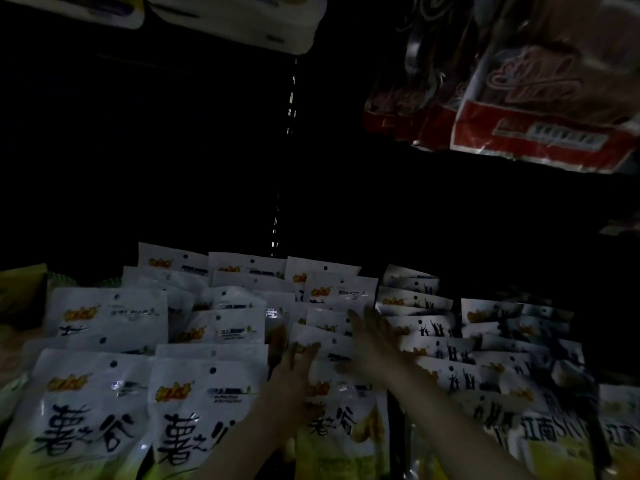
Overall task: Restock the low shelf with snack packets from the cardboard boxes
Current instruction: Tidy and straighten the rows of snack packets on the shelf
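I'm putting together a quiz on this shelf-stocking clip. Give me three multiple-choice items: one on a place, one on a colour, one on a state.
1. Where do both hands rest?
A. on the middle row of packets
B. on the red pack above
C. on the far-left row

2. What colour is the band along the pack at upper right?
A. blue
B. red
C. green

3. How do the right hand's fingers lie?
A. in a fist
B. pinching a packet
C. flat and straight

Key: 1 A, the left hand and right hand lie on the middle packets. 2 B, the pack has a red band. 3 C, the fingers stretch flat over the packets.
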